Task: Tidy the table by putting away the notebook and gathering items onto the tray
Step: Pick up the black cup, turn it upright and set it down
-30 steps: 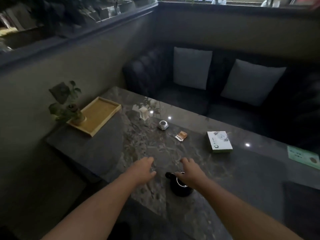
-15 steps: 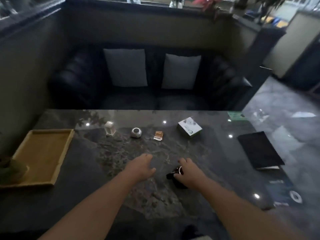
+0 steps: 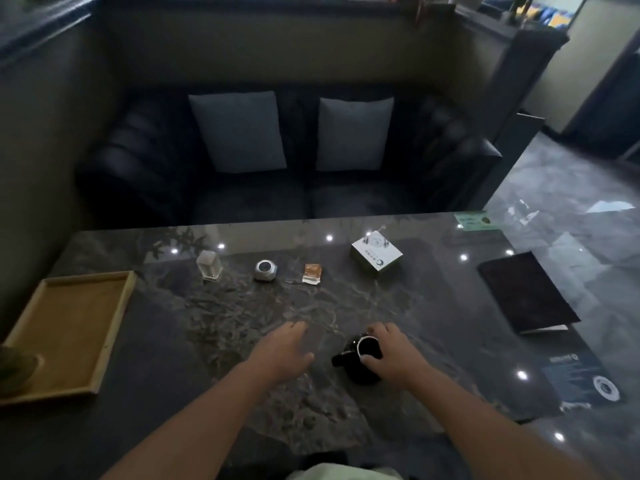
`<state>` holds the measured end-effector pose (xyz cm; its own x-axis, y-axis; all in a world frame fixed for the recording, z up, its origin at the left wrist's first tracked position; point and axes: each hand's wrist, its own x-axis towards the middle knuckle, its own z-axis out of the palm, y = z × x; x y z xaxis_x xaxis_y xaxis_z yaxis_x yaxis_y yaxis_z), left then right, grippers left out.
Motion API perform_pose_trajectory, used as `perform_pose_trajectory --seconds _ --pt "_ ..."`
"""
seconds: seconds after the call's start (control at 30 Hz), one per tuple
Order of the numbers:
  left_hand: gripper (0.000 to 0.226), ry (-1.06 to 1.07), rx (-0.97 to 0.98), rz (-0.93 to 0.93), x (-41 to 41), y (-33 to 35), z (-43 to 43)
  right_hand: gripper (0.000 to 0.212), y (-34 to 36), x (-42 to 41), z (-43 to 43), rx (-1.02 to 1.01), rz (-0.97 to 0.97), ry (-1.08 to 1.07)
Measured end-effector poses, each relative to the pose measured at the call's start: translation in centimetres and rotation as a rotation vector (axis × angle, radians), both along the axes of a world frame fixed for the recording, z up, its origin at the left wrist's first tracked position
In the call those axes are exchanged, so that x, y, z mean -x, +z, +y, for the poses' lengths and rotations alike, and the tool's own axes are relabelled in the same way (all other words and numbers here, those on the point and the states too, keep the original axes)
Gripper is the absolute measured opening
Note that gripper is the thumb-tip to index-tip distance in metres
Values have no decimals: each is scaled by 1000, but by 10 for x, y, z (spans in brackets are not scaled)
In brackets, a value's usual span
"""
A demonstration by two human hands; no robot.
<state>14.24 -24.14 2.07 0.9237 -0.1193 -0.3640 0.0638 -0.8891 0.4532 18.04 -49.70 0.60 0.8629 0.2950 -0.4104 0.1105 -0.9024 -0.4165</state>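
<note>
A small black teapot (image 3: 356, 362) stands on the dark marble table (image 3: 242, 306) near the front, its spout pointing left. My right hand (image 3: 391, 355) is wrapped around its right side and rim. Just left of it, my left hand (image 3: 280, 351) hovers with fingers apart and nothing in it. The wooden tray (image 3: 86, 327) lies at the table's left end. A dark notebook (image 3: 526, 292) lies at the right end. In a row further back stand a clear small container (image 3: 209, 266), a round silver object (image 3: 265, 270), an orange sachet (image 3: 311, 273) and a white-green box (image 3: 376, 257).
A green potted plant (image 3: 15, 367) sits on the tray's near corner. A green card (image 3: 474, 221) and a dark leaflet (image 3: 581, 374) lie at the table's right. A black sofa (image 3: 277, 188) with two grey cushions runs behind the table. Glossy floor lies to the right.
The view has swung right, bringing the notebook and the table's right end into sight. My right hand has closed further around the teapot's rim; my left hand stays beside it.
</note>
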Motion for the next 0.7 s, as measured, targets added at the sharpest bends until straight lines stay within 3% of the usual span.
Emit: perform_pose_trajectory --seconds 0.3,0.5,0.7 --pt "68 150 -3 70 1 -37 -12 86 -28 -20 -33 -142 15 11" --pt "90 159 -163 186 11 -52 -12 105 -45 -24 -33 -261 60 43" --pt "98 226 -223 271 30 -73 -16 118 -63 -21 -33 -328 54 73"
